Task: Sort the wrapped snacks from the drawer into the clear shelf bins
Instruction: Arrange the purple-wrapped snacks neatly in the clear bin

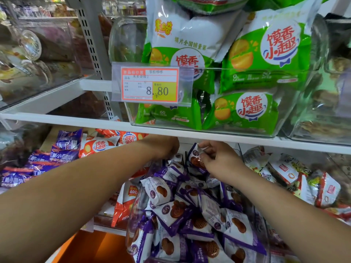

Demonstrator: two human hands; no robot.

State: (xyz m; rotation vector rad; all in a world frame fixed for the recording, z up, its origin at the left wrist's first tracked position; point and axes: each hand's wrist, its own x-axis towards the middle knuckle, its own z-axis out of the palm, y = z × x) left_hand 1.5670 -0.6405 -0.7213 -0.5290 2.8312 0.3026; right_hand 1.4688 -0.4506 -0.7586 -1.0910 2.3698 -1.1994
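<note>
- Several blue-purple packets (38,164) lie heaped at far left, below the white shelf board (76,121). They overlap too much to count.
- 2 orange-and-white packets (98,146) show just under the shelf board, behind the left forearm. At least 1 more lies lower down, well below the board.
- 1 left hand (168,147) reaches in directly under the shelf board, knuckles up and fingers bent down toward the purple heap. The fingertips are hidden, so I cannot tell whether it grips anything.
- 1 price tag (150,85) reading 8.80 hangs on the front of the upper clear bin (284,118), which stands on the shelf board.
- At least 5 green packets (266,54) are stacked in that bin, above the shelf board.
- 1 lower clear bin (133,215) sits below the shelf board. It holds well over 12 purple-and-white wrapped snacks (199,223) in a loose heap.
- 1 right hand (220,160), just under the shelf board, pinches 1 held snack (195,160) by its top corner between thumb and curled fingers. This purple-and-white packet stands upright at the back of the heap.
- Several white, red and yellow packets (284,173) lie at far right, below the shelf board.
</note>
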